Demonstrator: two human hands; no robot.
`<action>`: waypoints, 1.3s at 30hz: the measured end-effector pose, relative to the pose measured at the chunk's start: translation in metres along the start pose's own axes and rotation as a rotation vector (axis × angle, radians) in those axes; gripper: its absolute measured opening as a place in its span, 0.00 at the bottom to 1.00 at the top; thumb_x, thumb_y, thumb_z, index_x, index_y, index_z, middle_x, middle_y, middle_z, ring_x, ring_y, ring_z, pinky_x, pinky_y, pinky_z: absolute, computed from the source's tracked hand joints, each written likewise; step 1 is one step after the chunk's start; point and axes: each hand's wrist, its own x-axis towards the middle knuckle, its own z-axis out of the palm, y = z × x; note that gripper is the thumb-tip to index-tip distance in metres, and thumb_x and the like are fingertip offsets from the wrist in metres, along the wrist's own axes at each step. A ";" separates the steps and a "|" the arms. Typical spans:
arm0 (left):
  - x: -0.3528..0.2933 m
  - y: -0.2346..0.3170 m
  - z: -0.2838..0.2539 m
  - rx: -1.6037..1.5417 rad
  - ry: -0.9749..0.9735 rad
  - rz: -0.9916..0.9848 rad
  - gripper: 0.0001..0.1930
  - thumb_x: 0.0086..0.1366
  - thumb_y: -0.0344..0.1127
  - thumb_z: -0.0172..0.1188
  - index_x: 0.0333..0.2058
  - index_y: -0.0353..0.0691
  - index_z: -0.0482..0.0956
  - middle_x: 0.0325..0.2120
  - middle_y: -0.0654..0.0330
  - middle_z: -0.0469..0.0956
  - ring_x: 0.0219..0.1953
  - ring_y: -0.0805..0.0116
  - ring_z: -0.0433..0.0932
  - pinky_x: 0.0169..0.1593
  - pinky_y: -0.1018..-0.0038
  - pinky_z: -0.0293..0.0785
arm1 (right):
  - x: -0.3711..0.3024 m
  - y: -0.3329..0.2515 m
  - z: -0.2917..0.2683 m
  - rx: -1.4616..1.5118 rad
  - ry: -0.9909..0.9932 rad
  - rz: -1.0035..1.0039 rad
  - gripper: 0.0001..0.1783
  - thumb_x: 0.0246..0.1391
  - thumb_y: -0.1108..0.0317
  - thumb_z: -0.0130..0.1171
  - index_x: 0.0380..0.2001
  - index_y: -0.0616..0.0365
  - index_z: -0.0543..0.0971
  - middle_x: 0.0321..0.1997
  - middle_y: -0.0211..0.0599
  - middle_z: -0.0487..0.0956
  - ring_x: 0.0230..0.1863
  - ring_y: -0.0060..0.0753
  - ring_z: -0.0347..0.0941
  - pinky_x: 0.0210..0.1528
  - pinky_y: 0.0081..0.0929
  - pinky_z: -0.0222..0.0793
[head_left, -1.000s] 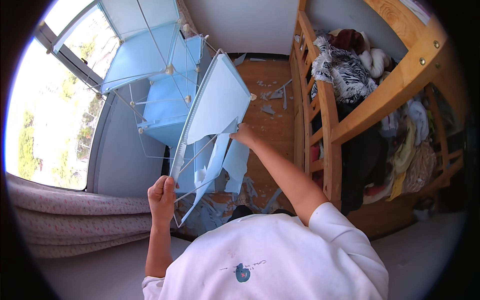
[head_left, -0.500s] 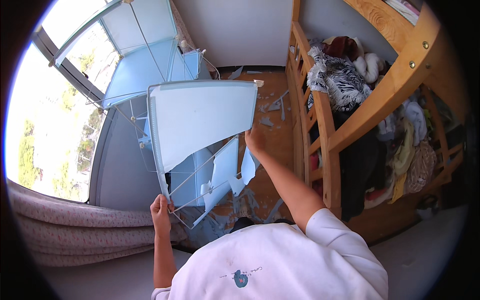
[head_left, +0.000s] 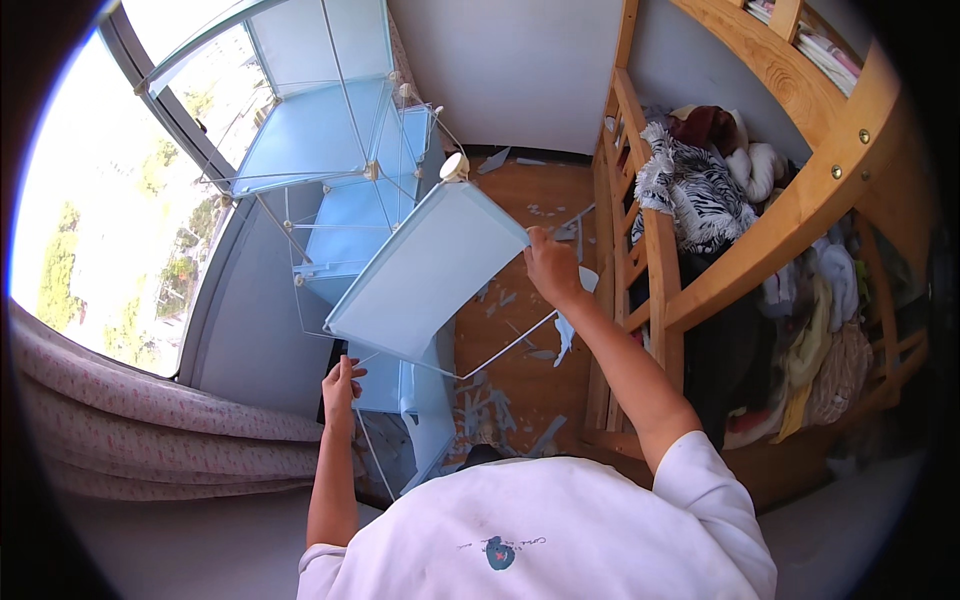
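Left of the wooden bed frame, a pale blue panel with rod edging is held tilted above the floor; the right hand, nearer the bed frame, pinches the panel's corner on the bed-frame side; the left hand, farther from the bed frame, sits just below the panel's opposite corner, fingers partly curled; whether it grips a rod cannot be told; a white round connector caps the panel's top corner; a blue rod-framed shelf unit stands well left of the bed frame; torn blue scraps lie near the bed frame's left side.
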 end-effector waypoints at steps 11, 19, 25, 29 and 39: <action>-0.023 0.066 0.061 0.090 -0.071 0.175 0.34 0.56 0.44 0.62 0.57 0.37 0.59 0.31 0.61 0.75 0.31 0.79 0.70 0.37 0.84 0.66 | -0.008 -0.019 -0.008 -0.083 -0.056 -0.279 0.05 0.46 0.75 0.51 0.28 0.59 0.66 0.23 0.40 0.70 0.23 0.40 0.73 0.22 0.31 0.71; -0.018 0.092 0.109 -0.158 -0.093 -0.041 0.46 0.47 0.59 0.64 0.58 0.40 0.53 0.42 0.51 0.70 0.40 0.68 0.70 0.40 0.68 0.65 | -0.034 -0.066 -0.005 -0.095 -0.140 -0.371 0.04 0.44 0.76 0.52 0.27 0.60 0.70 0.22 0.36 0.70 0.21 0.33 0.72 0.20 0.27 0.70; 0.019 0.083 0.123 -0.268 0.200 -0.093 0.19 0.55 0.49 0.58 0.42 0.49 0.68 0.32 0.62 0.71 0.31 0.71 0.72 0.30 0.73 0.65 | -0.048 -0.080 0.010 0.009 -0.128 -0.371 0.06 0.46 0.76 0.52 0.31 0.60 0.71 0.24 0.36 0.68 0.19 0.33 0.72 0.19 0.26 0.69; 0.033 0.085 0.129 -0.357 0.294 -0.030 0.19 0.52 0.37 0.57 0.44 0.44 0.66 0.30 0.60 0.71 0.24 0.71 0.70 0.27 0.72 0.63 | -0.052 -0.084 0.020 0.011 -0.117 -0.272 0.11 0.45 0.70 0.58 0.31 0.58 0.68 0.27 0.37 0.67 0.19 0.34 0.72 0.19 0.26 0.69; 0.076 0.081 0.147 -0.547 0.650 0.068 0.06 0.55 0.31 0.55 0.30 0.35 0.75 0.22 0.62 0.73 0.23 0.73 0.70 0.26 0.75 0.67 | -0.040 -0.093 0.009 0.076 -0.282 -0.145 0.15 0.43 0.61 0.62 0.26 0.57 0.67 0.20 0.38 0.74 0.20 0.41 0.74 0.20 0.33 0.70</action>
